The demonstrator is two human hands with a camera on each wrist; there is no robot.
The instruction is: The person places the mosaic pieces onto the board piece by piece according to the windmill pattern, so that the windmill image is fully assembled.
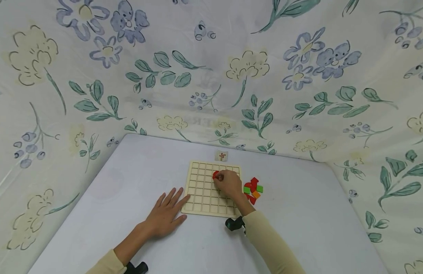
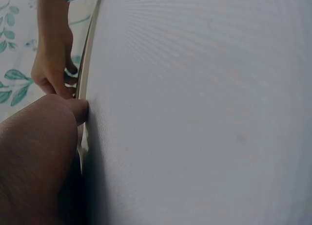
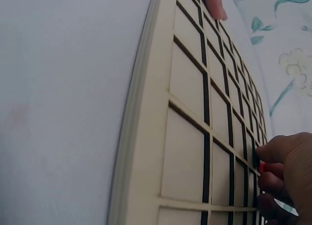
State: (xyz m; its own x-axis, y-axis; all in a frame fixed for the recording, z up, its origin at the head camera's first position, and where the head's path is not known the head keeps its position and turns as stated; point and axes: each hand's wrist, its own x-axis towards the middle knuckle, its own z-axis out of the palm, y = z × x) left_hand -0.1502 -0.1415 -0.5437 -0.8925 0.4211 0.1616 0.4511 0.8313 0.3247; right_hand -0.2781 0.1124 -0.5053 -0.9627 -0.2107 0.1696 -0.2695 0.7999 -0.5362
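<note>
A square wooden grid board [image 1: 202, 193] lies on the table with rows of shallow cells. My right hand [image 1: 229, 183] reaches over its upper right part and pinches a small red piece [image 1: 215, 174] between thumb and fingers. In the right wrist view only a sliver of that red piece [image 3: 262, 167] shows at the fingertips. My left hand [image 1: 166, 215] rests with fingers spread on the table at the board's left edge, one fingertip touching the board's lower left corner. The left wrist view shows the left hand [image 2: 36, 137] close up and dark.
Right of the board lies a small pile of red, green [image 1: 260, 189] and orange pieces [image 1: 255, 194]. A small patterned card [image 1: 221, 155] with a reddish figure sits behind the board. A white table [image 1: 129, 182] carries everything, with a floral cloth [image 1: 204, 91] rising behind and beside it.
</note>
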